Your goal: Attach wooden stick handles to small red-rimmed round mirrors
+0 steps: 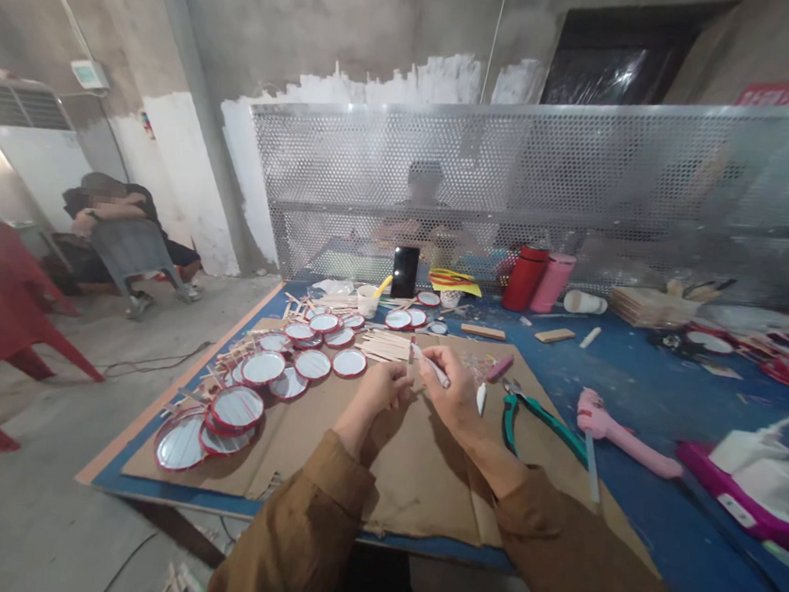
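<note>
My left hand (384, 392) is closed, pinching a small thin stick (411, 359) upright between thumb and fingers. In my right hand (453, 386) is a white pen-shaped tool (435, 369), its tip close to the stick; whether they touch is not clear. Both hands are above a cardboard sheet (414, 498). Just beyond them lies a bunch of flat wooden sticks (383, 346). Left of my hands are several round red-rimmed mirrors (313, 364), some overlapping. On the right, close to my right hand, are a small white tube (481, 398) and green-handled pliers (543, 422).
A pink glue gun (624, 438) and a purple power strip (745, 507) are on the blue table (648, 382) at right. A phone (404, 272), a white cup (366, 300), a red bottle (526, 279) and a pink bottle (553, 284) stand behind. A seated person (116, 203) is at far left.
</note>
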A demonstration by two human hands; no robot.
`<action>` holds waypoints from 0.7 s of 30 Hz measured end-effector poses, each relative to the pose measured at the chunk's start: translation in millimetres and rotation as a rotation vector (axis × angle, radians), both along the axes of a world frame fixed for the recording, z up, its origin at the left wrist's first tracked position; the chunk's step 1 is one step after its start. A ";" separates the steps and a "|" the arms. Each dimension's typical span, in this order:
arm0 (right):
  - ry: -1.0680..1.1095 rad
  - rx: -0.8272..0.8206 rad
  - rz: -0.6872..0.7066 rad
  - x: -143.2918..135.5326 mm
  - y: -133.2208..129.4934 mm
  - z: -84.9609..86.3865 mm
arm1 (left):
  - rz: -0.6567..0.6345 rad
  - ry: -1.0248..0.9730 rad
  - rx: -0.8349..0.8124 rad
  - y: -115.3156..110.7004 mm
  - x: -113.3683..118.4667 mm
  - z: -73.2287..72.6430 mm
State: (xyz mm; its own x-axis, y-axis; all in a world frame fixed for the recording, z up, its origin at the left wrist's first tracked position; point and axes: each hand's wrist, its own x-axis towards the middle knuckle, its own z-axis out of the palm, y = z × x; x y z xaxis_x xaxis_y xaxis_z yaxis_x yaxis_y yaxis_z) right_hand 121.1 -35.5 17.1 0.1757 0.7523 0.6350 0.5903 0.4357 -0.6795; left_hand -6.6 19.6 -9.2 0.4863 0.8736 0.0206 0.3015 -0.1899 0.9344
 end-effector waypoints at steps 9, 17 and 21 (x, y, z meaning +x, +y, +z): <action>0.019 -0.002 -0.110 3.0 0.3 0.7 | 0.053 -0.009 -0.034 -2.8 1.4 3.4; 0.053 -0.021 -0.002 1.6 0.8 -1.5 | 0.030 0.009 -0.031 -3.3 0.5 5.9; 0.009 -0.011 0.020 0.8 1.4 -2.9 | 0.011 -0.012 -0.029 -1.5 0.4 3.5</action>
State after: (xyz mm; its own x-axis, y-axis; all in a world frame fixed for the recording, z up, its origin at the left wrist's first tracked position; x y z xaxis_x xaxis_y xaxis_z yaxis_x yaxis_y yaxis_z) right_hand 121.9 -34.1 14.2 0.1662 0.7625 0.6252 0.5759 0.4396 -0.6893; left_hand -6.2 18.1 -5.8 0.4765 0.8792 0.0012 0.2920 -0.1596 0.9430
